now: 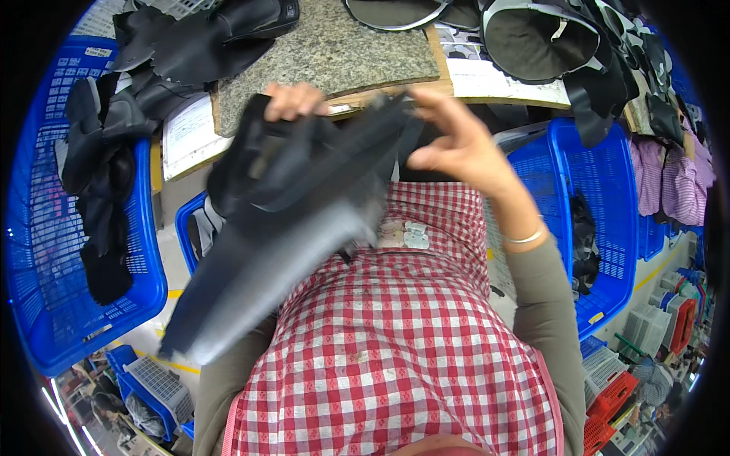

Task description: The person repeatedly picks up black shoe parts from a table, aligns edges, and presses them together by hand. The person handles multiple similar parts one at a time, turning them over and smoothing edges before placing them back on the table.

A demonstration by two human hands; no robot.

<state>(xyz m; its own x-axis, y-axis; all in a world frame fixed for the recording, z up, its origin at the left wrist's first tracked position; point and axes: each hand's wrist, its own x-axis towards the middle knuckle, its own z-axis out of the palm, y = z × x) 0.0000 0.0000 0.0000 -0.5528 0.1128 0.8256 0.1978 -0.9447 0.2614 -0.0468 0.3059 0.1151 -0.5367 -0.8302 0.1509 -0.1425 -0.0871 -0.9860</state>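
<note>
A large black leather boot upper (285,209), partly smeared by motion, hangs in front of my chest, slanting from upper right to lower left. My left hand (295,101) is closed over its top edge; only the fingers show, and the rest of that hand is behind the leather. At the upper right end, my right hand (468,144) grips the edge of the piece between bent fingers and thumb. More black leather uppers (201,45) lie piled on the left side of the bench. Grey-lined uppers (541,42) rest at its far right.
A speckled stone slab (342,49) tops the bench ahead, with a paper sheet (194,133) at its left. Blue plastic baskets flank me: the left basket (148,251) and the right basket (608,281) both contain black pieces. A checked apron (395,342) covers my front.
</note>
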